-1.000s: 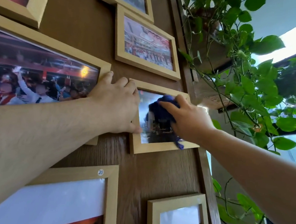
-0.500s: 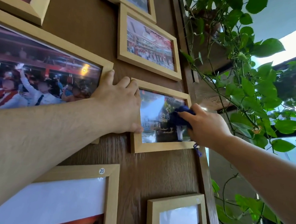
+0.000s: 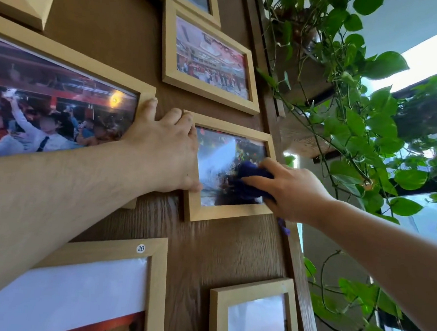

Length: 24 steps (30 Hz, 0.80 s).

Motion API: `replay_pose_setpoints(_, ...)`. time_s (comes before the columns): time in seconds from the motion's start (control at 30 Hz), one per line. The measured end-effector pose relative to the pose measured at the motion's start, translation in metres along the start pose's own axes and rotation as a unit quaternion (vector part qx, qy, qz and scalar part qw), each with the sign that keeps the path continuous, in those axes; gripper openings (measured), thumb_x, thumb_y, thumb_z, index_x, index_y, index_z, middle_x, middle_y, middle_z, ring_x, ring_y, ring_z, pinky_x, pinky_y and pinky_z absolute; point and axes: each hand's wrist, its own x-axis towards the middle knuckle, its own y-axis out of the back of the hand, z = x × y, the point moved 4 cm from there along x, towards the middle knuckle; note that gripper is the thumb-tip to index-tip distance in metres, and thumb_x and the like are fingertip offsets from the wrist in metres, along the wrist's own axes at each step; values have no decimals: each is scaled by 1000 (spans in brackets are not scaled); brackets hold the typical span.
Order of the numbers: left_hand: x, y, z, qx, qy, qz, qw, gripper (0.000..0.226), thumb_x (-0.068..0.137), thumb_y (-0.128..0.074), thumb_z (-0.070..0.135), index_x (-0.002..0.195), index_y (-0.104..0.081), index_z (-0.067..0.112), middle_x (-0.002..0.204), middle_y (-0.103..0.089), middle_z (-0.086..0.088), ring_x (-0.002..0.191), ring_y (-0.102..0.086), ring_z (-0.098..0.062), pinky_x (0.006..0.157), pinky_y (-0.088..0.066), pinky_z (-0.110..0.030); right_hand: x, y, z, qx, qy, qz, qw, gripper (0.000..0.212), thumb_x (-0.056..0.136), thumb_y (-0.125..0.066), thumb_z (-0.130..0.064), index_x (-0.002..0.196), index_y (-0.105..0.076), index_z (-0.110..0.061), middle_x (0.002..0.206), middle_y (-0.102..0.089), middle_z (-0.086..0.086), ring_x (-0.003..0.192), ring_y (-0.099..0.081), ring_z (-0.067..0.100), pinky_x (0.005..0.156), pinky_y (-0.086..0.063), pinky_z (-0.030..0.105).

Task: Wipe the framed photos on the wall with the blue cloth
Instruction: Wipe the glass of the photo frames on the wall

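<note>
The right hand (image 3: 289, 192), fingers bunched on the blue cloth (image 3: 246, 184), has swept back leftward over the small framed photo (image 3: 227, 165) while the left hand (image 3: 165, 150), fingers flat, braces its frame, so wiping continues.

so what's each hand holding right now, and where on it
The right hand presses the bunched blue cloth under its fingers against the small frame's glass. The left hand grips nothing; it lies flat, bracing the small frame at its left edge.
</note>
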Motion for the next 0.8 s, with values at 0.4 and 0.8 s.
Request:
replay_pose_setpoints(0.4,1,-1,0,2,3,9,1000,106,69,-39,82,146,-22,12,154,-21,-13,141,-17,-28,113,-13,-60,19,24,-35,139,-86,-53,985,44,83,-49,-33,126,-44,-39,109,-47,-2,82,-56,25,64,-51,38)
replay_pose_setpoints(0.8,1,-2,0,10,0,3,1000,107,69,-36,84,146,-20,10,154,-20,-13,141,-16,-27,114,-14,-58,18,28,-40,129,-56,-131,981,42,87,-43,-25,122,-40,-48,101,-44,-4,78,-55,21,57,-45,32)
